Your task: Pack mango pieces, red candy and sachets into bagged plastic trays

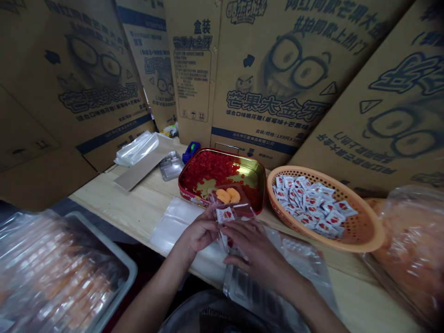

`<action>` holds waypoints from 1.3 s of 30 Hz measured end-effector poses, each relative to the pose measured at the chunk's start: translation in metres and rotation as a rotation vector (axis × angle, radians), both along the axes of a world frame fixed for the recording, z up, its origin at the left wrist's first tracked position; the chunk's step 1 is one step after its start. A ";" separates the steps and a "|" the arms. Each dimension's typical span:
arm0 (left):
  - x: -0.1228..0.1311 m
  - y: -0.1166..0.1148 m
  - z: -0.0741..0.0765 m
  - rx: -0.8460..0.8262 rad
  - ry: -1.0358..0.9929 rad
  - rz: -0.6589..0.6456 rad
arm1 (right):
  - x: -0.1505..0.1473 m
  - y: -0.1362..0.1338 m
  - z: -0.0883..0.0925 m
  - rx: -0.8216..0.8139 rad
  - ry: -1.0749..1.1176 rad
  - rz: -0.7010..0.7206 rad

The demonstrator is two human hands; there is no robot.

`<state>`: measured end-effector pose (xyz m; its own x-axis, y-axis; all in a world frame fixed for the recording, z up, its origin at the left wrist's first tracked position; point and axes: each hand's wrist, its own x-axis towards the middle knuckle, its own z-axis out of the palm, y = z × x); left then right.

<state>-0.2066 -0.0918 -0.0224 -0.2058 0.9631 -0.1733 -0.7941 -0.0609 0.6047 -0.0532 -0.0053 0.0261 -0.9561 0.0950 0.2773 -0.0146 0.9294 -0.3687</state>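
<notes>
Both my hands meet at the middle of the wooden table (138, 208), closed on a small clear plastic tray (231, 203) that holds two orange pieces, some red pieces and a white sachet with a red mark. My left hand (199, 233) pinches the tray's left edge with its fingertips. My right hand (255, 252) grips its near right side, fingers curled over clear wrapping. Just behind the tray stands a red and gold tin (255, 173) with red candy pieces in it.
An orange perforated basket (364, 231) of white sachets sits to the right. Clear bags (173, 224) lie on the table. A grey tray of wrapped packs (62, 273) is lower left, a bag of orange goods (412, 249) right. Printed cardboard boxes (277, 78) wall the back.
</notes>
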 end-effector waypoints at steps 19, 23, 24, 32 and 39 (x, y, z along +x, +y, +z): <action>-0.022 -0.025 -0.005 0.046 0.024 -0.038 | -0.046 0.060 -0.009 -0.660 0.073 -0.340; -0.036 -0.041 -0.007 -0.016 0.045 0.029 | -0.065 0.074 -0.015 -0.389 0.038 -0.413; -0.041 -0.046 -0.008 -0.031 0.054 0.051 | -0.070 0.082 -0.018 -0.319 -0.059 -0.446; -0.075 -0.067 -0.013 -0.111 0.090 0.214 | -0.093 0.120 -0.062 -0.282 -0.559 -0.348; -0.089 -0.068 -0.019 -0.097 0.064 0.263 | -0.091 0.127 -0.070 -0.288 -0.564 -0.338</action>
